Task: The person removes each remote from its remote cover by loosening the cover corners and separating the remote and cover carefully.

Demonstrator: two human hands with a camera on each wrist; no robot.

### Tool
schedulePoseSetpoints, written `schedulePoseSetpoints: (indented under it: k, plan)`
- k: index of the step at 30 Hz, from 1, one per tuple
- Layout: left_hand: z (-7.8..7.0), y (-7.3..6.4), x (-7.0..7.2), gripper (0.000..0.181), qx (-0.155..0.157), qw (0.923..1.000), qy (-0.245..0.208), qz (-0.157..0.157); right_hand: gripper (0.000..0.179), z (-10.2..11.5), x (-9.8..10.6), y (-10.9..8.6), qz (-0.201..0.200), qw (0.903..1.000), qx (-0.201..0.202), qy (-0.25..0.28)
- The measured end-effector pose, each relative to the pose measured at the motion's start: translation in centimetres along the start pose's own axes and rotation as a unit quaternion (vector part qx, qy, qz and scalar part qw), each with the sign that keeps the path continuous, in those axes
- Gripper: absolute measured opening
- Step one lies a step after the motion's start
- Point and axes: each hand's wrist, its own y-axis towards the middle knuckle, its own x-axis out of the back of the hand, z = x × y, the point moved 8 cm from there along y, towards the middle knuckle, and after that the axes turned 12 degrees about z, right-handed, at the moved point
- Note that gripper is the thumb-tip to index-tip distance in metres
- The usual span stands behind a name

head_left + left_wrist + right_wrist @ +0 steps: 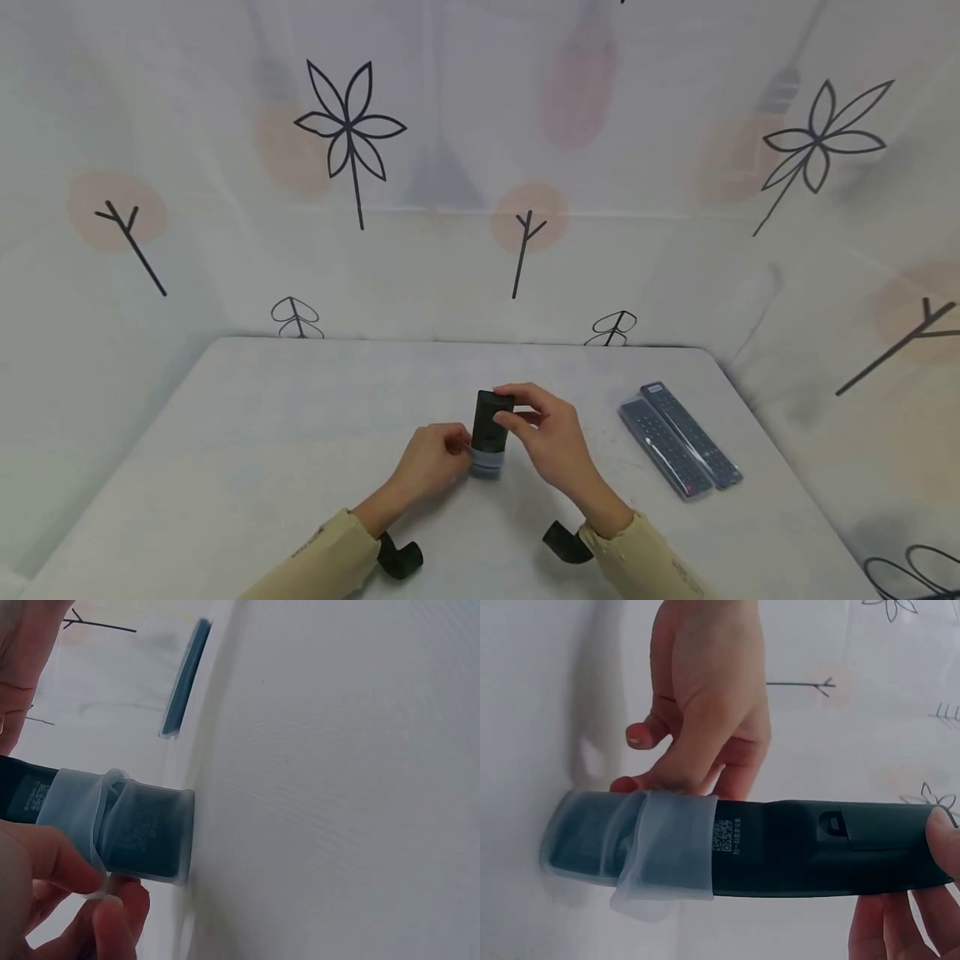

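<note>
A black remote control (pixel 491 423) stands upright on the table, its back with a battery cover and printed code showing in the right wrist view. Around its lower end sits a translucent, wrinkled cover (pixel 673 844), bunched and folded partway up; the upper part of the remote is bare. My right hand (pixel 553 433) holds the remote near its top end between thumb and fingers. Lower down, my left hand (pixel 432 454) pinches the edge of the cover between thumb and finger, as the left wrist view shows. The lower end touches or nearly touches the tabletop.
Two dark remotes, a wider one (pixel 663 446) and a slimmer one (pixel 693 437), lie side by side in clear covers on the right of the white table (pixel 300 417). A patterned white cloth (pixel 450 275) hangs behind. Black wrist devices (pixel 567 543) sit by both sleeves.
</note>
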Motion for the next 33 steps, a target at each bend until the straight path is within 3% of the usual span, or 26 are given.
schedulePoseSetpoints:
  k: [5, 10, 16, 20, 27, 33]
  plan:
    - [0.0, -0.3, 0.2, 0.016, -0.003, 1.0, -0.005, 0.002, 0.034, -0.1, 0.6, -0.2, -0.001, 1.0, -0.004, 0.007]
    - [-0.1, -0.5, 0.5, 0.026, -0.003, 0.9993, -0.024, 0.03, 0.038, 0.1, 1.0, -0.4, 0.001, 1.0, -0.007, 0.002]
    - [1.1, -0.5, 0.7, 0.039, 0.001, 0.9948, -0.084, 0.057, 0.033, 0.3, 1.2, -0.7, 0.016, 0.9998, -0.006, 0.01]
    - [1.7, -0.4, 1.0, 0.042, 0.024, 0.9904, -0.118, 0.067, 0.034, 0.4, 1.5, -0.9, 0.027, 0.9995, 0.004, 0.013]
    - [2.4, -0.1, 1.4, 0.05, 0.061, 0.9884, -0.125, 0.061, 0.033, 1.3, 1.1, -1.3, 0.072, 0.9947, 0.062, 0.039]
    - [2.3, 0.0, 1.3, 0.046, 0.066, 0.9883, -0.123, 0.062, 0.035, 2.4, 0.8, -1.7, 0.106, 0.9864, 0.113, 0.055]
